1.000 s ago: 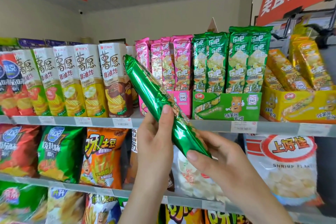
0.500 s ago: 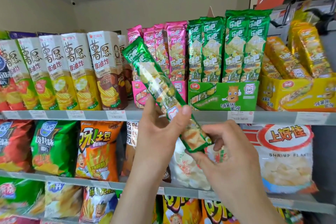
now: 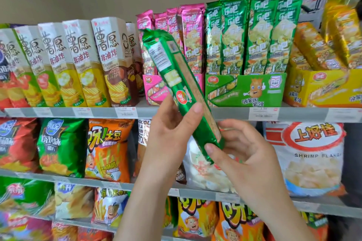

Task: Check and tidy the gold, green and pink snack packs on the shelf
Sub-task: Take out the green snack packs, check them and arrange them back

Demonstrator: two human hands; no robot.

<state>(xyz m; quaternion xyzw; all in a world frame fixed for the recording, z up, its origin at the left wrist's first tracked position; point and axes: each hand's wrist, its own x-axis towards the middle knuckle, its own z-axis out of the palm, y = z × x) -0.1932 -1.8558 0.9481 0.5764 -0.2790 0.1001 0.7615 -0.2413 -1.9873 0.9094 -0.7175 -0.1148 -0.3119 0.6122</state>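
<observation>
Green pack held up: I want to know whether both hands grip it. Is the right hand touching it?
Touching. In the head view the right hand has its thumb pressed on the lower end of the green pack.

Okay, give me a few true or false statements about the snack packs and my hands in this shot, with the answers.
1. The left hand and the right hand both hold one green pack. True.
2. The held pack stands upright in the green display box. False: it is tilted, held in front of the shelf, outside the green display box.
3. The pink packs stand left of the shelved green packs. True.
4. The gold packs sit left of the pink ones. False: the gold packs are at the far right, in a yellow box.
</observation>
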